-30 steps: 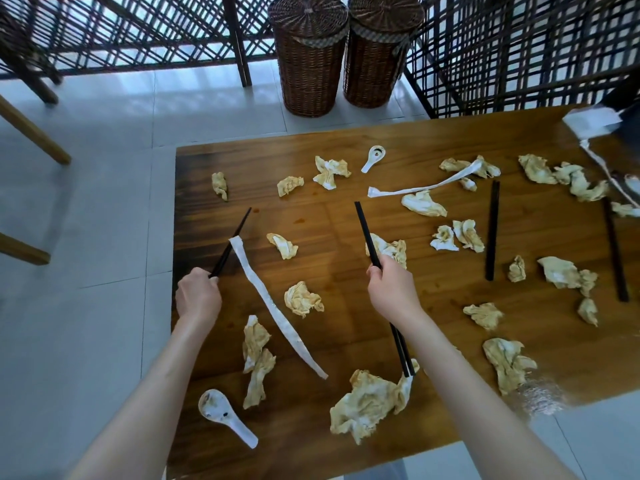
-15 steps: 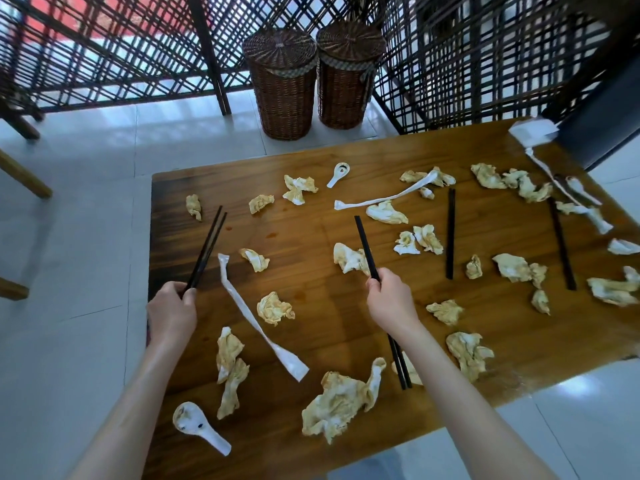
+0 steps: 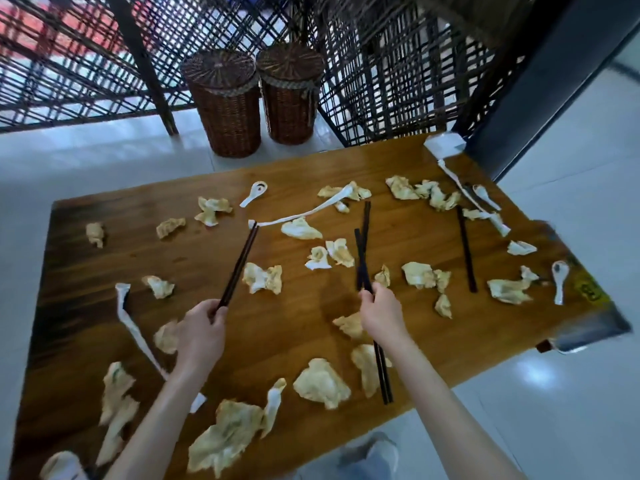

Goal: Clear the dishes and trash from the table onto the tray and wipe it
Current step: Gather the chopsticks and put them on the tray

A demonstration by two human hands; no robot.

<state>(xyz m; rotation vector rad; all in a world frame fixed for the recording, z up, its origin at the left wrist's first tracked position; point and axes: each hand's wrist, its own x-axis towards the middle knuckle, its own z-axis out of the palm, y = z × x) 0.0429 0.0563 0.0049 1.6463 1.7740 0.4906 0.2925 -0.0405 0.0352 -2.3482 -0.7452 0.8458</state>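
Note:
The wooden table [image 3: 86, 268] is strewn with several crumpled stained napkins [image 3: 261, 277], white paper sleeves [image 3: 133, 327] and white spoons [image 3: 255, 192]. My left hand [image 3: 201, 332] is shut on a pair of black chopsticks [image 3: 239, 265], lifted and pointing up toward the table's middle. My right hand [image 3: 382, 311] is shut on another black pair [image 3: 382, 372] whose ends run back past my wrist; at its fingertips it also touches a further pair [image 3: 363, 237] lying on the table. One more pair [image 3: 465, 251] lies to the right. No tray is in view.
Two lidded wicker baskets [image 3: 225, 102] stand on the tiled floor beyond the table, in front of a dark lattice screen [image 3: 398, 64]. A white spoon [image 3: 559, 280] lies near the right edge. A tissue pack [image 3: 445, 143] sits at the far right corner. My shoe [image 3: 374, 455] shows below the near edge.
My left hand has lifted its chopsticks off the left edge and carried them right, toward the middle. My right hand moved right to the chopsticks lying there. The camera tilted up.

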